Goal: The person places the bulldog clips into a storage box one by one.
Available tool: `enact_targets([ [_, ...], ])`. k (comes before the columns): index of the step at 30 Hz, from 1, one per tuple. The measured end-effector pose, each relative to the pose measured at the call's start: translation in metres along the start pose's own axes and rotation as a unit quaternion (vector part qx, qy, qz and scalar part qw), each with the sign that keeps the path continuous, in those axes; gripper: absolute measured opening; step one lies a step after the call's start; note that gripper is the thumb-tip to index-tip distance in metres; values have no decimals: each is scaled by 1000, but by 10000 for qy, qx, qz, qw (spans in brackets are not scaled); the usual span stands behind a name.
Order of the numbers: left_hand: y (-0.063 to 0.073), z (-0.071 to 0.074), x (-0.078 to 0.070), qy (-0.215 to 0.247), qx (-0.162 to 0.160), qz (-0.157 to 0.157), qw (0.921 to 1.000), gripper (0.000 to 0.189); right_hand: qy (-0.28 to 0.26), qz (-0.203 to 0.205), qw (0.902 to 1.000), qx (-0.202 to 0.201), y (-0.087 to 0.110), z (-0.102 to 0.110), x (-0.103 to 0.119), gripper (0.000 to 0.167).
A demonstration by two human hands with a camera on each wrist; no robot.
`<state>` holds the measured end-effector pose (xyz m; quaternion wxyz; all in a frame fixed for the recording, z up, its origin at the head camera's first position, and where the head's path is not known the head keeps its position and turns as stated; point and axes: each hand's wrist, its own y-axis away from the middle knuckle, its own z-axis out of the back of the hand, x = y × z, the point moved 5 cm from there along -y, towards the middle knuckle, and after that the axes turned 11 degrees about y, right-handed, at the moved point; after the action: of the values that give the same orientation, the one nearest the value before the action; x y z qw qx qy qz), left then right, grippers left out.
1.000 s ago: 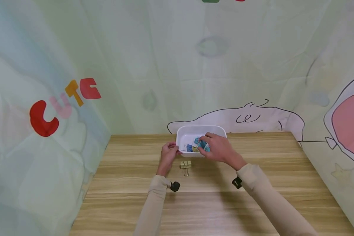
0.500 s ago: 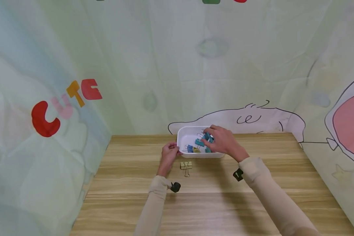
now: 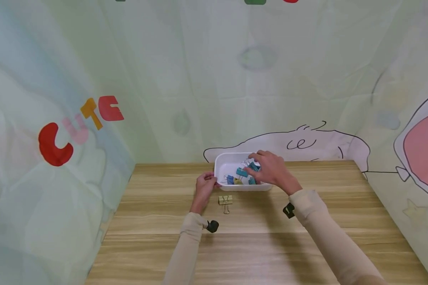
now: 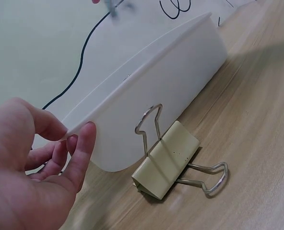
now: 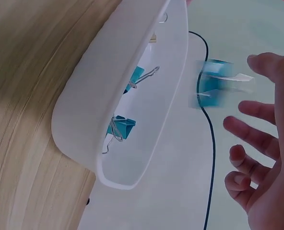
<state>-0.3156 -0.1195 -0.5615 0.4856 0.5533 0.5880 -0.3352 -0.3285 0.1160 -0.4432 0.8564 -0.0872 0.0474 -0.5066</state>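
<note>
My left hand (image 3: pixel 204 187) pinches the left rim of a white plastic bin (image 4: pixel 147 91) between thumb and fingers. Over the bin's right end hovers my right hand (image 3: pixel 272 171), its fingers spread apart. Just off those fingertips, a teal binder clip (image 5: pixel 213 84) with silver handles shows blurred in the air above the bin. Inside lie several more clips: a teal one (image 3: pixel 241 172), a blue one (image 3: pixel 230 179) and a yellow one (image 3: pixel 237 181). A large pale-yellow binder clip (image 4: pixel 167 160) sits on the table in front of the bin, close to my left hand.
The wood-grain table (image 3: pixel 185 245) ends at a printed cloth backdrop (image 3: pixel 171 79) right behind the bin. Cloth also rises along the left and right sides. A black wrist device (image 3: pixel 289 210) sits at the right cuff.
My right hand has lifted slightly and shifted right and back across the bin. The teal clips beneath it now lie more spread out. My left hand stays at the rim.
</note>
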Motion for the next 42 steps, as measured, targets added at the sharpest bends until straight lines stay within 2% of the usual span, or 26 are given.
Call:
enact_targets([
  [4, 0, 0, 1, 79, -9, 23, 10000, 31, 20, -197, 9998, -48, 4, -1, 1, 64],
  [12, -2, 1, 2, 284, -18, 107, 9995, 31, -42, 116, 9988, -479, 15, -12, 25, 59],
  [25, -1, 2, 3, 108, -50, 155, 9998, 31, -481, 1040, 9930, -296, 30, -37, 68, 53],
  [33, 2, 1, -3, 92, 31, 183, 9998, 34, -959, 1214, 9879, 74, 37, -56, 80, 49],
  [42, 1, 1, -2, 159, 17, 20, 9999, 30, -989, 1433, 9846, 147, 39, -84, 89, 48],
])
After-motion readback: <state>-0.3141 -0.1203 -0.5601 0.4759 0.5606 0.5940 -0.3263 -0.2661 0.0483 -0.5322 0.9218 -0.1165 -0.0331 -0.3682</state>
